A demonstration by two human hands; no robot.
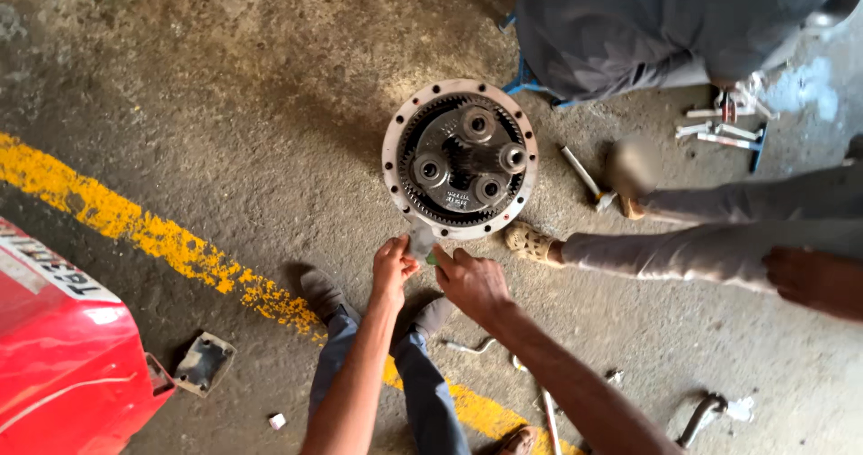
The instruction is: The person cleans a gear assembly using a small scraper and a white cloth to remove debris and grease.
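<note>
**Both hands at near rim of gear hub**

While the round gear hub [459, 160] sits face-up on the concrete floor [270, 86], both hands meet at its near edge. Left hand [393, 271] pinches a small pale piece [421, 242] between thumb and fingers, right against the bolt-hole flange. Right hand [472, 282] just beside it, fingers curled toward the same piece; whether it grips, can't tell. Yellow floor line [135, 230] runs left, red panel [63, 347] near left. Another person's legs [710, 239] and scattered wrenches [724, 127] lie to the right.

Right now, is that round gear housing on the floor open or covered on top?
Open. The gear housing has no cover: its planet gears and toothed inner ring are exposed from above.
</note>
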